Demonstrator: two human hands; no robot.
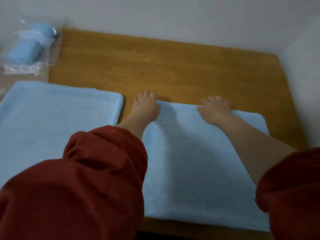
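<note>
The wooden table (pixel 173 66) carries two light blue towels side by side, near each other but apart. The towel on my left (pixel 52 118) lies flat and squared off, so I judge it finished. The towel in front of me (pixel 199 161) is the one in hand: it lies flat as a neat rectangle running from the near table edge to where my hands are. By my reckoning it is laid out and smooth, with its next fold not yet made. My left hand (pixel 145 108) sits at its far left corner, and my right hand (pixel 215 110) sits on its far edge. Both have fingers bent over the hem. In the blur I cannot tell whether they pinch the cloth or only press it. A blue towel in a clear plastic bag (pixel 26 49) lies at the far left and looks unopened, so it is probably still to do.
</note>
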